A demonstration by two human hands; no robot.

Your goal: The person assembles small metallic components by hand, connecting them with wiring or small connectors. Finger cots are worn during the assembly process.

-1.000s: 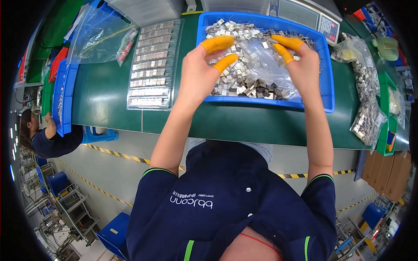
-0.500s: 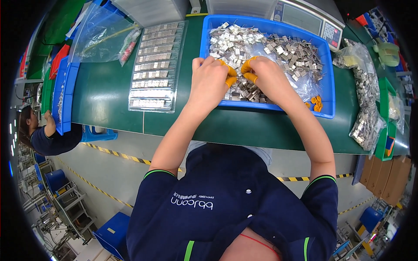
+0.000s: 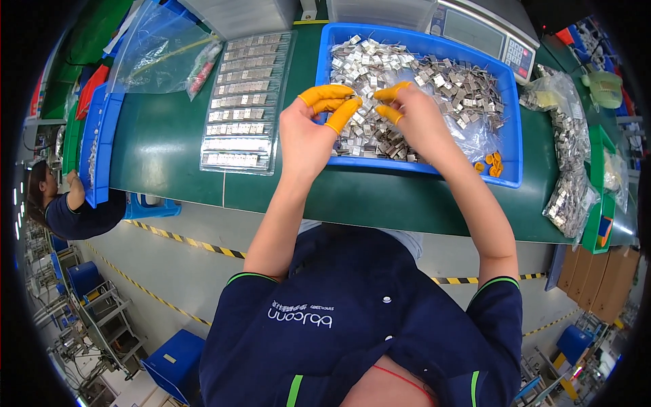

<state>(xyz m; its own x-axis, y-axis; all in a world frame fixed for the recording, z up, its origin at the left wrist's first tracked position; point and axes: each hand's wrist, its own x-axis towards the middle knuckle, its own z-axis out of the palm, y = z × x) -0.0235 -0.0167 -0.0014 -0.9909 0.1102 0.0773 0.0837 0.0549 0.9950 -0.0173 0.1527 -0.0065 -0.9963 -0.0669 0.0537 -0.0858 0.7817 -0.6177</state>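
Note:
A blue tray (image 3: pixel 514 136) is heaped with small silvery metal connectors (image 3: pixel 468 91) that have thin leads. My left hand (image 3: pixel 306 132), with yellow-orange finger cots on its fingertips, is over the tray's left part. Its thumb and fingers come together in a pinch; what sits between the tips is too small to name. Facing it, my right hand (image 3: pixel 422 121) wears finger cots too. Its thumb and forefinger are parted, with nothing plain between them. Left of the tray lies a clear plastic blister tray (image 3: pixel 272 129) with rows of connectors in it.
A scale (image 3: pixel 475 30) stands behind the blue tray. Loose orange finger cots (image 3: pixel 495 165) lie in its near right corner. Bags of connectors (image 3: pixel 569 142) and a green bin (image 3: pixel 599 197) are at the right. Farther left, a person (image 3: pixel 81 210) sits by another blue tray (image 3: pixel 105 146).
My left hand has drawn back a little to the left and turned, showing its finger cots more fully. The fingertips of my two hands are farther apart; my right hand has barely moved.

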